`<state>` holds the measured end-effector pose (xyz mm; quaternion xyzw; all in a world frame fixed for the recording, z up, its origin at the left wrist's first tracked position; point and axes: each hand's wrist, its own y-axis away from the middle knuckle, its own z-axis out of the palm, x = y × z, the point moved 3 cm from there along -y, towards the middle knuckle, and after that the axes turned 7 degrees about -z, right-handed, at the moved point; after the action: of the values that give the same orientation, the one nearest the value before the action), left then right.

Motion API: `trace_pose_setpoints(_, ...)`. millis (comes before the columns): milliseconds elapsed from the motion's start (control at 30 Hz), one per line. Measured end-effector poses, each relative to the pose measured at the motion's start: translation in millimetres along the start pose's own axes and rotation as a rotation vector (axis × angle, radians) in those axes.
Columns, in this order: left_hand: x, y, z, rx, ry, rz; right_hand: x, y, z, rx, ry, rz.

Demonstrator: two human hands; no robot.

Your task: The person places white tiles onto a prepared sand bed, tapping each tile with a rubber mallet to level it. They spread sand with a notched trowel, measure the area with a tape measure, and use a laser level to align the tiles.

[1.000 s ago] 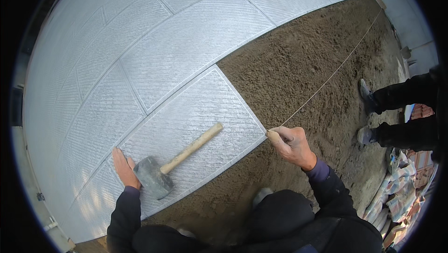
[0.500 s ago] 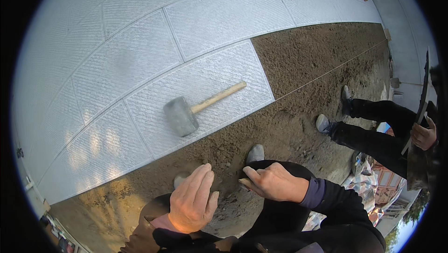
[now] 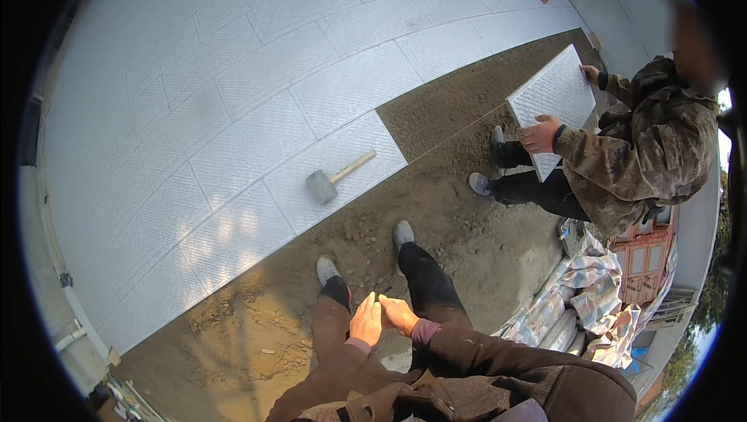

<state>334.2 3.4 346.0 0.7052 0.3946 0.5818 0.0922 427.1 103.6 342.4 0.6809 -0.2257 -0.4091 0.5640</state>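
Observation:
My left hand (image 3: 366,321) and my right hand (image 3: 400,315) are raised in front of my body above the soil, held close together. The left hand's fingers are stretched out, and nothing shows in it. Fingers of the right hand also extend, their tips at the left hand; whether they touch I cannot tell. Beyond my hands, a mallet (image 3: 320,187) with a grey head and wooden handle lies on the nearest row of paving slabs (image 3: 354,138). Neither hand touches it.
At the right, another person (image 3: 642,145) in a camouflage jacket holds a pale slab (image 3: 556,91) tilted in both hands. A thin string line (image 3: 459,132) runs over the bare soil (image 3: 443,99). Checked tarpaulin (image 3: 587,286) lies bunched near a wall.
My view has risen and shifted, showing more of the floor. My hands have come together. The other person has come further into view with the slab. The mallet still lies on its slab.

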Motion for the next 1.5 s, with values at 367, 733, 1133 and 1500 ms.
trace_pose_setpoints(367,-143,264,-78,0.673,0.764,-0.871,-19,162,-90,-0.425,0.652,-0.269)
trace_pose_setpoints(733,-6,453,152,0.458,0.266,-1.097,63,214,-533,0.381,0.205,-0.083)
trace_pose_setpoints(1133,72,450,202,0.53,0.567,-0.998,157,243,-659,0.482,0.957,-0.147)
trace_pose_setpoints(1500,62,457,235,0.492,0.589,-0.995,72,300,-606,0.263,0.553,-0.367)
